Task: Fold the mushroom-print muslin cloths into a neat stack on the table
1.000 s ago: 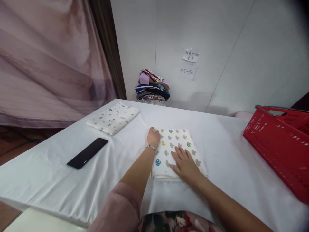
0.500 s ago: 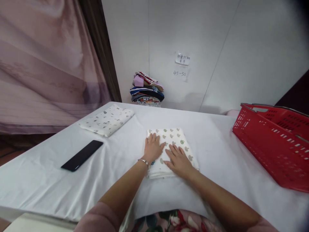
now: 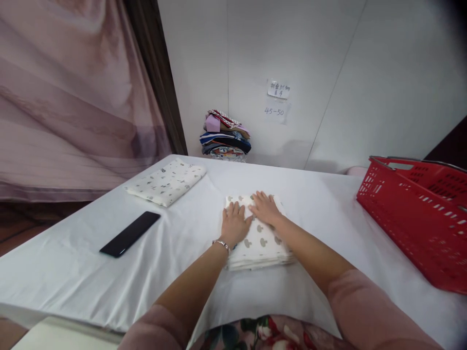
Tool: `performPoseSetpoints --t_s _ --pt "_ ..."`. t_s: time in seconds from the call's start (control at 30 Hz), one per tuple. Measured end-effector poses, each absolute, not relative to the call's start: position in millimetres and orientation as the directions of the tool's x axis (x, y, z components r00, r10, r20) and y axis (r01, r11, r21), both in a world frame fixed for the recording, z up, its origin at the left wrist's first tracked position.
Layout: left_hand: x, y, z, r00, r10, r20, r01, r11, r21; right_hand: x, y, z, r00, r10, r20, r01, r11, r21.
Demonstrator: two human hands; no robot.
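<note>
A folded white cloth with grey and coloured mushroom prints lies on the white-covered table in front of me. My left hand rests flat on its left half, fingers stretched out, a bracelet at the wrist. My right hand lies flat on the cloth's far edge, fingers spread, just right of the left hand. Neither hand grips anything.
A second folded patterned cloth lies at the far left of the table. A black phone lies nearer on the left. A red plastic basket stands at the right. A stack of folded clothes sits by the wall.
My right hand slid from the cloth's near part up to its far edge. My left hand moved from the cloth's far left corner onto its left half and stays flat there.
</note>
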State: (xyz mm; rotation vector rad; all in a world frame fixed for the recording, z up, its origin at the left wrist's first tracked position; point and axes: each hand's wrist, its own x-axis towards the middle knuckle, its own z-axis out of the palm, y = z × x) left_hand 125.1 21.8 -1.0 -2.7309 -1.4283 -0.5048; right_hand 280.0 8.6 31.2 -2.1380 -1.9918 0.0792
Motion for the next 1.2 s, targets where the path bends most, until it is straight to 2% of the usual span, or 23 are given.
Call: performPoseSetpoints --t_s 0.1,0.3,0.43,0.5,0.63,0.7,0.8,0.9,0.97,1.07,1.2 --pt "124.7 21.3 -1.0 0.531 0.792 0.303 0.792 -0.59 0.156 284.0 13.5 12.7 0.065 0.997 0.04 0.986 -0.058 -0.158" --pt "124.9 20.7 1.4 0.519 0.805 0.288 0.774 -0.586 0.241 286.9 5.4 12.3 0.061 0.998 0.016 0.986 -0.057 -0.159" --pt "124.0 19.5 4.2 0.51 0.823 0.249 0.772 -0.566 0.291 293.2 -23.2 15.8 0.123 0.99 0.063 0.982 -0.113 -0.152" --pt "123.0 18.9 5.4 0.5 0.832 0.24 0.766 -0.555 0.326 300.8 -42.8 14.0 0.239 0.968 0.076 0.95 -0.216 -0.225" --pt "118.1 20.7 8.5 0.394 0.878 0.27 0.747 -0.478 0.462 316.0 -79.2 9.0 0.459 0.888 -0.012 0.777 -0.408 -0.48" --pt "112.7 24.0 11.4 0.292 0.928 0.233 0.739 -0.373 0.561 320.7 -92.3 8.0 0.48 0.877 -0.027 0.692 -0.397 -0.603" --pt "100.1 29.3 17.5 0.197 0.979 0.045 0.729 -0.177 0.661 324.6 -102.6 8.1 0.493 0.868 -0.067 0.525 -0.358 -0.772" --pt "86.5 29.2 21.7 0.194 0.971 -0.142 0.756 -0.056 0.652 326.3 -103.4 8.1 0.496 0.857 -0.14 0.395 -0.366 -0.843" --pt "80.3 25.4 21.4 0.201 0.96 -0.194 0.773 -0.034 0.633 325.8 -101.9 7.2 0.492 0.856 -0.159 0.341 -0.358 -0.869" --pt "78.2 21.2 18.7 0.22 0.957 -0.186 0.753 -0.045 0.657 323.0 -99.4 5.2 0.431 0.893 -0.132 0.333 -0.293 -0.896" --pt "84.8 37.7 23.8 0.216 0.975 -0.049 0.691 -0.118 0.713 319.0 -85.9 5.8 0.436 0.9 -0.013 0.377 -0.196 -0.905"
